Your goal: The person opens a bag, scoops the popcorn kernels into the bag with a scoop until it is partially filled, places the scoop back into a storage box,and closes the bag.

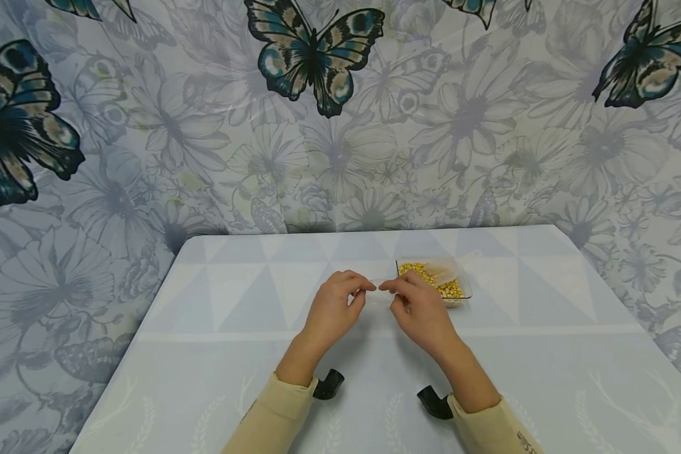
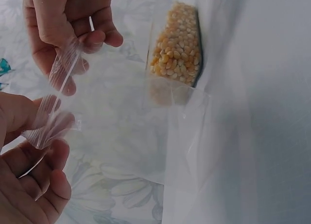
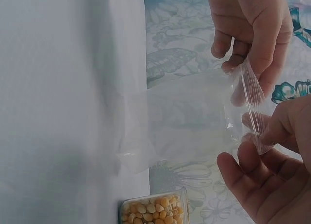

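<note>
The bag is colourless, kernels yellow, sleeves cream, the table blue-triangled, the backdrop grey-flowered.

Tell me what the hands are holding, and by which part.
A clear zip bag, pinched at its zip-strip end: the left hand near one side, the right hand near the other.
</note>
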Tool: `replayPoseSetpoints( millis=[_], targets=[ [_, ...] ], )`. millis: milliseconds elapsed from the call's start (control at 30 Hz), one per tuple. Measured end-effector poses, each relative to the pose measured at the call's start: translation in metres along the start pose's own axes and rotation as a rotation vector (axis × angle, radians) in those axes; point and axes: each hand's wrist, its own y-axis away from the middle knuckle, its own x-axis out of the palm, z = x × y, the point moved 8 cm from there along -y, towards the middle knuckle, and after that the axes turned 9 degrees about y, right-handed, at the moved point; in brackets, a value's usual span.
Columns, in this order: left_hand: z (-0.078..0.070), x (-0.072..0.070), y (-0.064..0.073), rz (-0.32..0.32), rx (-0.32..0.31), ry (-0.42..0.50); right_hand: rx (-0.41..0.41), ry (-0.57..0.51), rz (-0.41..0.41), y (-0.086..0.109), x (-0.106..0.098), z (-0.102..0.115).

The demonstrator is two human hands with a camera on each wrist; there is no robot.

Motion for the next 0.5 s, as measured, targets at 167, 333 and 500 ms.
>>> replayPoseSetpoints(
  millis=[167, 333, 500],
  targets=[
    [-0.0004, -0.0002, -0.0006, -0.006, -0.003, -0.012, -0.026, 0.0, -0.007, -0.0001, 0.0001, 0.0021],
    [0.001, -0.001, -0.0008, -0.018, -0.006, 0.034, -0.022, -0.01, -0.002, 0.0003, 0.0001, 0.002],
    [0.0051, -0.0012, -0.0007, -0.022, -0.028, 0.082, -0.002, -0.013, 0.027, 0.0003, 0.0015, 0.0002]
  ],
)
